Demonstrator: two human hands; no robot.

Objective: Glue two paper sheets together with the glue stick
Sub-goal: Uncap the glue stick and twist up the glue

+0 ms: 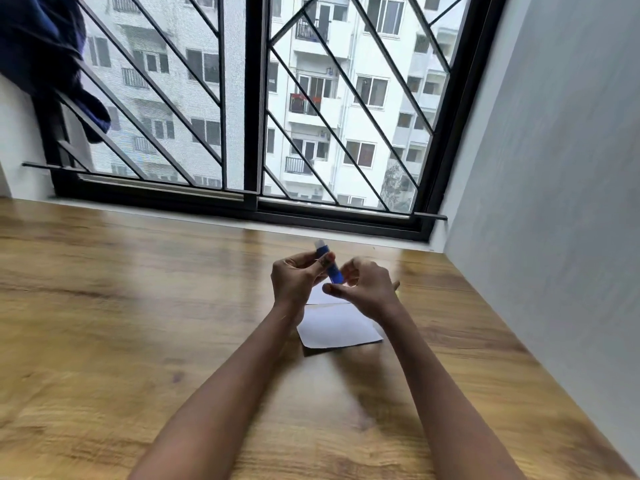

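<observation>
A blue glue stick is held tilted above the table, its pale tip pointing up and away toward the window. My left hand grips its middle between thumb and fingers. My right hand is at the stick's lower end, fingers curled around its base; the view is blurred there. Below the hands two white paper sheets lie flat on the wooden table: the near sheet and, partly hidden by my hands, the far sheet.
A black-framed window with diagonal bars runs along the table's far edge. A grey wall borders the table on the right. Dark blue cloth hangs at the upper left.
</observation>
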